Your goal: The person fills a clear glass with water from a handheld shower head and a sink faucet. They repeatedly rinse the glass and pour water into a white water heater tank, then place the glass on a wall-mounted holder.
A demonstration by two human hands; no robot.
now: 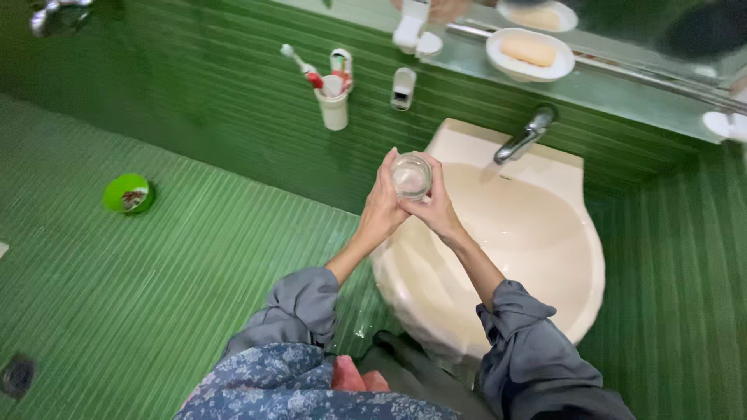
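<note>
Head view, looking down at a cream washbasin [545, 257] set against green ribbed tile. Both hands meet at frame centre, above the basin's left rim, holding a small clear glass jar [410, 176]. Left hand [383, 206]: palm pressed flat against the jar's left side, fingers extended upward, not curled closed. Right hand [434, 208]: fingers wrapped around the jar's right and lower side; its grip is closed on the glass. The jar's round mouth faces the camera; contents cannot be made out. Both forearms are bare, with grey sleeves [537, 342] pushed up toward the elbows. A chrome tap [527, 134] stands at the back of the basin, upper right of the jar, well apart from the hands; whether water runs cannot be told. Upper centre of frame: a white cup of toothbrushes [333, 99] mounted on the wall, with a small white wall fitting [402, 88] just beside it. Upper right: a glass shelf [591, 78] bearing a white soap dish [530, 54] with a pale bar in it. Left of frame: a green round object [128, 193] against the tiled surface. Lower centre: blue patterned cloth [311, 393].
</note>
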